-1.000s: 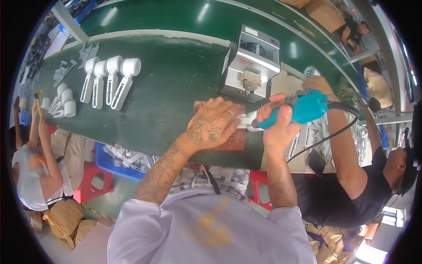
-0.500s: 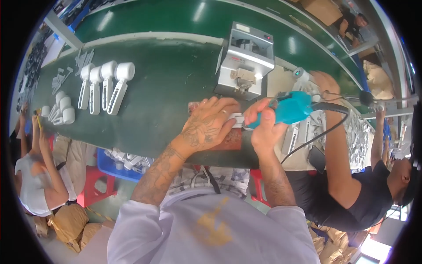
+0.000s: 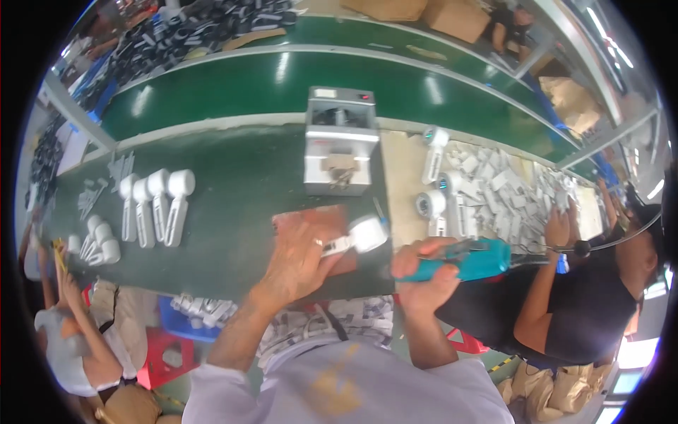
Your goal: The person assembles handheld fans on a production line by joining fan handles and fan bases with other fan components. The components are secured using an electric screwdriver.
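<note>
My left hand (image 3: 300, 258) is closed round the handle of a white handheld fan (image 3: 369, 234), its round head pointing right. Beneath it lies a reddish-brown mat (image 3: 282, 222) on the green workbench (image 3: 236, 212). My right hand (image 3: 427, 286) grips a teal corded electric screwdriver (image 3: 487, 260), held level to the right of the fan and apart from it. The screwdriver's tip is hidden behind my right fingers.
Beyond the mat stands a silver bench machine (image 3: 340, 147). Several white fans (image 3: 169, 212) lie in a row at left. White parts (image 3: 494, 191) pile up at right, near a co-worker in black (image 3: 586, 297). A blue bin (image 3: 176, 321) sits below the bench's left edge.
The screwdriver has drawn away from the fan, toward the right and nearer me. The fan's round head now shows beside my left hand. The whole view has shifted.
</note>
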A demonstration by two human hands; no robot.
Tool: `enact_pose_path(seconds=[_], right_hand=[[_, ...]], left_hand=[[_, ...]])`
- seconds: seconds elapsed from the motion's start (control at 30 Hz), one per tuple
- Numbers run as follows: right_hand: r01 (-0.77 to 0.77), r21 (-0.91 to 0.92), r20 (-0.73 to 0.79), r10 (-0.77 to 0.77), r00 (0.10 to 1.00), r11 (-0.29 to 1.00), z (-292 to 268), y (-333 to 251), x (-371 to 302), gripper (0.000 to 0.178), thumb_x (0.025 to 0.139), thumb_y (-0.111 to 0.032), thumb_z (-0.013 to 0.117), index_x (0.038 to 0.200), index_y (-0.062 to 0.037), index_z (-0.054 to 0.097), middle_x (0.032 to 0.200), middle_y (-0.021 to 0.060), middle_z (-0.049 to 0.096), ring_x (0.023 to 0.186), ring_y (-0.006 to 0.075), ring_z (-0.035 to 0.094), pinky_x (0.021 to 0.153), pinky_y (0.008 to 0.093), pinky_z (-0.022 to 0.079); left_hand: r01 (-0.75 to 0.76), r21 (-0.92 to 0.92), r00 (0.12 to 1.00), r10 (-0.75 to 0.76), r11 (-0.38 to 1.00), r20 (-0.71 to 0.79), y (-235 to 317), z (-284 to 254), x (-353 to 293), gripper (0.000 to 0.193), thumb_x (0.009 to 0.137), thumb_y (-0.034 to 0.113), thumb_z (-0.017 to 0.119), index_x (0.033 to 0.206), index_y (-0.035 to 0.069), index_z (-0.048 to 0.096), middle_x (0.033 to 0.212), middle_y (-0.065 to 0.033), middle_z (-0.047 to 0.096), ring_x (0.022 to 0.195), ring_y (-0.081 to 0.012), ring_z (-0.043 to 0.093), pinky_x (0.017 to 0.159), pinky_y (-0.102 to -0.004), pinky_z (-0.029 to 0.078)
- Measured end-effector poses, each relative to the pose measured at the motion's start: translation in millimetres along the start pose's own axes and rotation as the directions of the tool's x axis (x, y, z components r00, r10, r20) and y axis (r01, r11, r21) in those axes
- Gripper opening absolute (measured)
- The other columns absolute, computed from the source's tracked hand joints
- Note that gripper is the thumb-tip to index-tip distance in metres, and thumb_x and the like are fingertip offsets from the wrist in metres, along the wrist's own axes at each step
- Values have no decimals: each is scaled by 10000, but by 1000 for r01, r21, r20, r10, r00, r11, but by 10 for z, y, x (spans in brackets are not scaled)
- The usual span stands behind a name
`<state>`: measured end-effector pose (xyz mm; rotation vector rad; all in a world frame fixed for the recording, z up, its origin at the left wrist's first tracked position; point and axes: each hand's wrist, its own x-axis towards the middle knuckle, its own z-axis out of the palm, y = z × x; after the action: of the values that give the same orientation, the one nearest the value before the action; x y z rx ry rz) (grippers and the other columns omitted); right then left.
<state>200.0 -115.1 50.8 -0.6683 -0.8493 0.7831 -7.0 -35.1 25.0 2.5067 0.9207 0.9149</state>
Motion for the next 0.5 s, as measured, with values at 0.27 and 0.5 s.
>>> enact_pose_path(seconds=[0.27,0.5], right_hand=[[-59,-321,-88,32,996,945,-274,78,-214,705,915,-664,642,1066,5,480,658,58,478,558,191,501,521,331,423],[-79,-266,-59,66,996,961,-222,160,-170,733,862,-650,721,1051,23,501,676,68,509,580,189,534,512,309,443]], left_hand=[[326,-887,675,-738,328,-25,-351,-352,-205,298,983,94,676,1238,10,545,1189,-89,666,1095,-158,629,926,-303,509],[620,-312,593,-691,720,-413,-955,-398,-676,289,915,136,731,1138,20,588,1084,-144,672,990,-292,661,864,-398,520]])
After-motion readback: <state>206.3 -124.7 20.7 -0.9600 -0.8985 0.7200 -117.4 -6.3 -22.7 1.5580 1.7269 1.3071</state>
